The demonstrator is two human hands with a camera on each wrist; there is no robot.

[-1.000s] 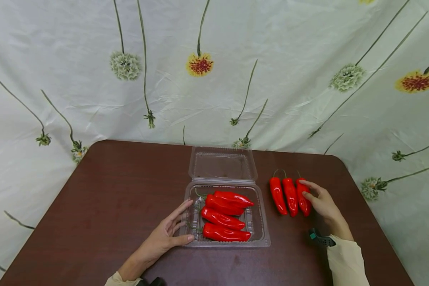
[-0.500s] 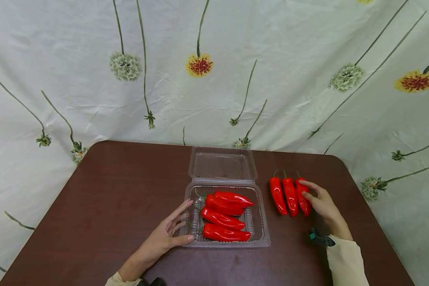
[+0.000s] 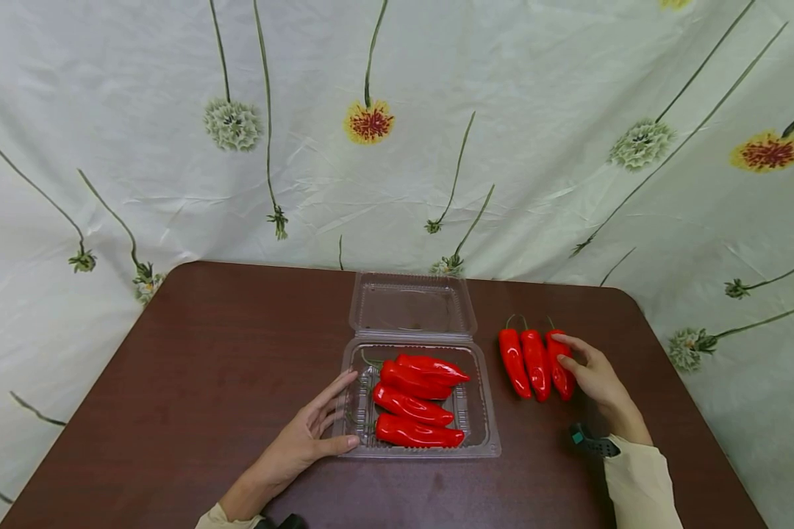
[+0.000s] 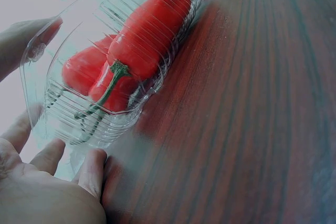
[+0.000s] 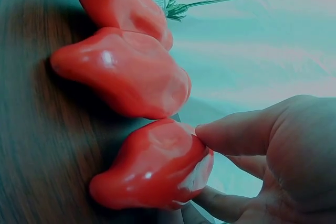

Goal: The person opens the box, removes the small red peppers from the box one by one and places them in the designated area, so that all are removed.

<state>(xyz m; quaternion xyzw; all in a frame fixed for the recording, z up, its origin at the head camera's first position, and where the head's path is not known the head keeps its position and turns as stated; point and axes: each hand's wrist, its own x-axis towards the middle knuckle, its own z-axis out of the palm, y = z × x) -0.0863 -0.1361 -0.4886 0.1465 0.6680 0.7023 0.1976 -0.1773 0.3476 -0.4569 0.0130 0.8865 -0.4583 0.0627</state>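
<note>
Rightmost pepper (image 3: 559, 376) slightly leftward, stem (image 3: 551, 322) far, tip (image 3: 565, 394) near

— Your left hand (image 3: 299, 438) reached in from the lower left, its thumb and fingers spread well apart, wasn't that so?
— Yes, and those fingers seemed only slightly bent, as far as the cropped left wrist view could show.
— What of your right hand (image 3: 601, 376)?
— Your right thumb and fingers stood opposed in a pinch, the wrist behind them, and a pale right sleeve (image 3: 642, 488) covered your forearm.
</note>
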